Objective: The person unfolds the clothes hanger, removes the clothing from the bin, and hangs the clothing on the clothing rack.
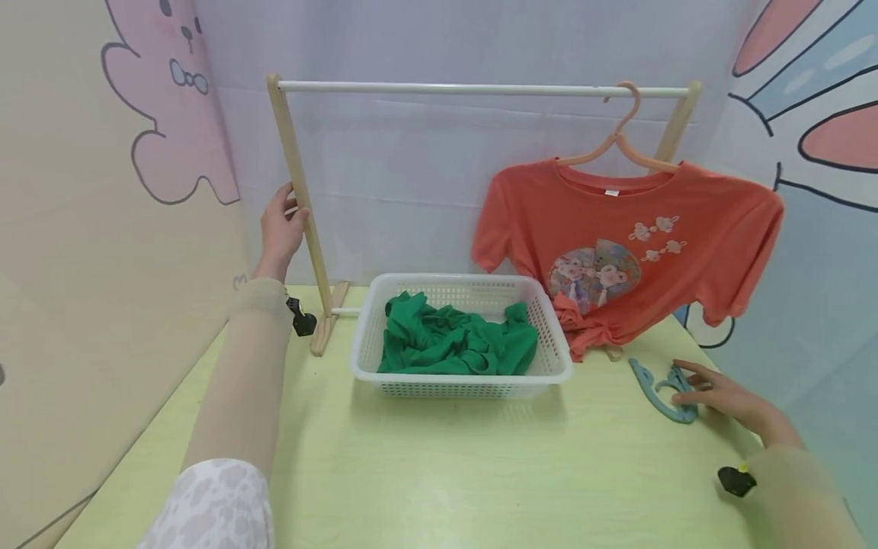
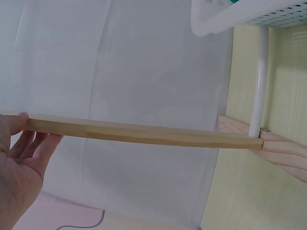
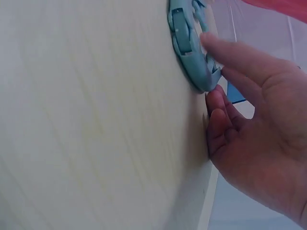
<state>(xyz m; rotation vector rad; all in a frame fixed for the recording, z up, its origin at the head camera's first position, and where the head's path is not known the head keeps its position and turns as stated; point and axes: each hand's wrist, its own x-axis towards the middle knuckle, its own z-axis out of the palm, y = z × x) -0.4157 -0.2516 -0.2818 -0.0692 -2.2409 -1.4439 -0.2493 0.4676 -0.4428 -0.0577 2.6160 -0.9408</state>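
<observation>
Lying on the desk (image 1: 439, 473) near its right edge, the blue folding hanger (image 1: 650, 393) had a curved, folded body. The right hand (image 1: 730, 400), partly spread, pinched the hanger between thumb and forefinger. The left hand (image 1: 281, 232) gripped the wooden upright (image 1: 298, 168) of the garment rack (image 1: 446, 88). The white collar tag (image 1: 612, 193) on the coral T-shirt (image 1: 524, 202) was too small to read.
</observation>
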